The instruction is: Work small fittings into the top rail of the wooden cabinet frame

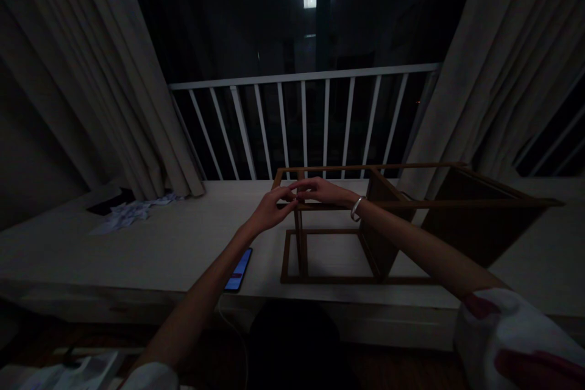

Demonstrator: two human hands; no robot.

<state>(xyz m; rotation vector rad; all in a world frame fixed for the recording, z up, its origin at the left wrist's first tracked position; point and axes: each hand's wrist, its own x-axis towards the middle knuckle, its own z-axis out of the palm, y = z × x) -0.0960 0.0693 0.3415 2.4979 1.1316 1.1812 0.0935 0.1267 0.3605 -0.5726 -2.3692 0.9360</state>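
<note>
**Both hands meet on the top bar of a wooden frame**

A wooden frame (381, 237) lies on its side on a pale table (173, 244) before a dark window — open bars at its left end, solid panels toward the right. The left hand (269, 210) and the right hand (322, 190) come together at the frame's upper left corner, fingertips touching. The right hand's grip is closed over the top bar, and a bracelet (356, 208) sits on that wrist. The left hand's grip is pinched together on the same bar, just where an upright joins it. The light is too dim to tell whether anything small sits between the fingers.

A phone (238, 269) with a lit screen lies on the table near the left forearm. Crumpled papers (125, 214) lie well off to the left — at the foot of a curtain (114, 103). A white railing (301, 76) runs behind the table.
</note>
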